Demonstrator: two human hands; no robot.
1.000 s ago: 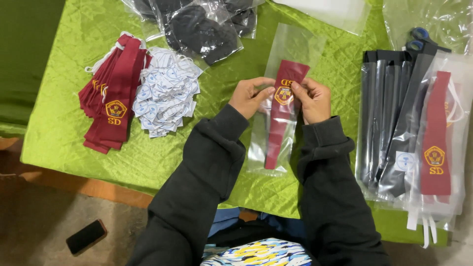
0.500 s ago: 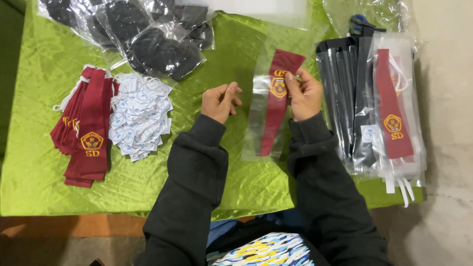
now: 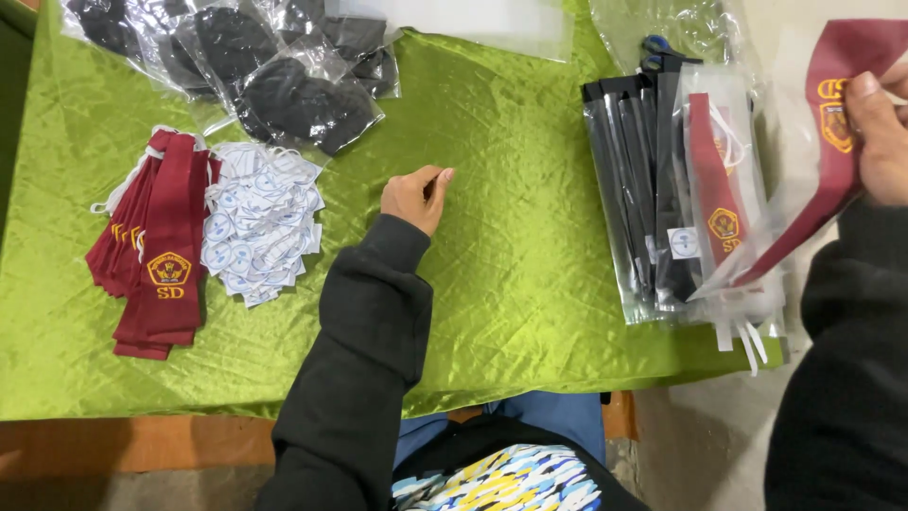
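My right hand (image 3: 880, 132) grips a dark red tie with a yellow badge inside a clear plastic sleeve (image 3: 832, 114) and holds it up at the far right, above the stack of packed ties (image 3: 690, 208). My left hand (image 3: 416, 197) rests on the green cloth (image 3: 511, 265) near the middle, fingers loosely curled and holding nothing. A pile of unpacked red ties (image 3: 156, 251) lies at the left, with a heap of white printed masks (image 3: 260, 232) beside it.
Bagged black masks (image 3: 284, 85) lie along the far left edge of the cloth. Empty clear sleeves (image 3: 473, 19) sit at the top. Blue-handled scissors (image 3: 662, 47) poke out behind the packed stack. The table's wooden front edge (image 3: 142, 440) shows below.
My right hand has carried the sleeved tie from the cloth's middle out to the right over the packed stack. My left hand let go of it and stayed on the cloth.
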